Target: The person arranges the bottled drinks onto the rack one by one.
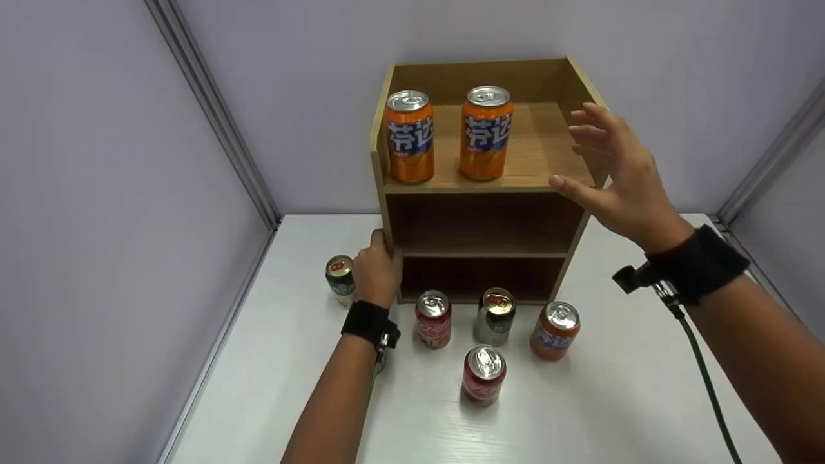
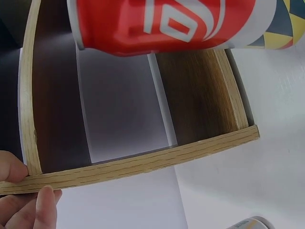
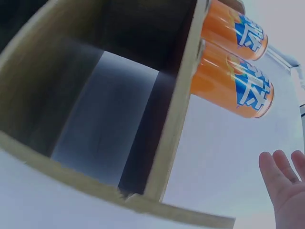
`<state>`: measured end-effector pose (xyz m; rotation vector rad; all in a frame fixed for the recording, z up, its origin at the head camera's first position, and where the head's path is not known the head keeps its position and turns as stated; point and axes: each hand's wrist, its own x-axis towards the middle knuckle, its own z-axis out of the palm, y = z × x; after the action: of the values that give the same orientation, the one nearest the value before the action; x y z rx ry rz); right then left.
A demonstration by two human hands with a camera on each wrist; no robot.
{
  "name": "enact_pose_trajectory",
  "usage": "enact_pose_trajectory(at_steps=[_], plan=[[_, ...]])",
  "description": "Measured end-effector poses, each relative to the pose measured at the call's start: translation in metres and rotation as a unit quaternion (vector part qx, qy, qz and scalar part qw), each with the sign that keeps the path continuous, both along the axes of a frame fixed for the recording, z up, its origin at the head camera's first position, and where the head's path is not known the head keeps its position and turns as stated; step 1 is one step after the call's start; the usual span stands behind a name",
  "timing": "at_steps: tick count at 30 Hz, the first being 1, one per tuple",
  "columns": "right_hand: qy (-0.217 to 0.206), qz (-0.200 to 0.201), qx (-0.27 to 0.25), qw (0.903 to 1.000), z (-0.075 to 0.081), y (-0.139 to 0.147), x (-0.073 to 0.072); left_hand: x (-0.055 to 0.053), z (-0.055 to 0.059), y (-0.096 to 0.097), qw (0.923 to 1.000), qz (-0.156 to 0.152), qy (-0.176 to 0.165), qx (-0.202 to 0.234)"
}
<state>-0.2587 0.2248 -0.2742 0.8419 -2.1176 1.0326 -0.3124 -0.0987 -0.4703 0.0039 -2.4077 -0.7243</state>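
Observation:
My left hand [image 1: 377, 274] grips the left side panel of a small wooden shelf [image 1: 541, 142]; in the left wrist view the thumb and fingers lie on opposite sides of the panel's edge [image 2: 128, 163]. Two orange soda cans stand upright on the top level: the left can [image 1: 410, 142] beside the side panel, the other can [image 1: 486, 138] near the middle. My right hand [image 1: 622, 180] is raised at the shelf's upper right with fingers spread and nothing held. The right wrist view shows its fingers [image 3: 271, 176] apart from both cans.
Before the shelf stand two red cans [image 1: 433, 320] [image 1: 483, 377], a silver-and-dark can [image 1: 495, 319] and an orange can [image 1: 555, 332]. A green-and-white can [image 1: 339, 277] stands left of my left hand. Pale walls enclose the white table [image 1: 612, 393].

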Motion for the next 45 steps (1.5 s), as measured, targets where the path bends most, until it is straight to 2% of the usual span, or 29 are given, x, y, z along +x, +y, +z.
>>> enact_pose_trajectory(at_steps=[5,10,17,28,31,37,45], plan=[[0.023,0.022,-0.005,0.9995,-0.019,0.011,0.018,0.001,0.0,0.001,1.0,0.0,-0.003,0.002],[0.057,0.04,-0.033,0.9971,-0.036,0.013,0.04,0.002,0.001,0.001,1.0,-0.003,-0.001,0.0],[0.057,0.033,-0.067,0.9956,-0.069,0.022,0.054,0.004,0.004,0.003,1.0,0.001,-0.005,0.004],[0.008,-0.034,-0.048,0.9982,-0.147,0.03,0.067,0.008,0.008,0.003,1.0,-0.003,-0.001,0.004],[-0.012,-0.046,-0.057,0.9972,-0.161,0.032,0.07,0.008,0.007,0.004,0.9999,-0.006,-0.009,0.006],[-0.045,-0.064,-0.052,0.9956,-0.177,0.034,0.074,0.009,0.007,0.001,0.9999,-0.001,-0.014,0.01],[-0.105,-0.099,-0.043,0.9886,-0.225,0.047,0.066,0.009,0.006,-0.002,0.9999,-0.002,-0.013,0.012]])
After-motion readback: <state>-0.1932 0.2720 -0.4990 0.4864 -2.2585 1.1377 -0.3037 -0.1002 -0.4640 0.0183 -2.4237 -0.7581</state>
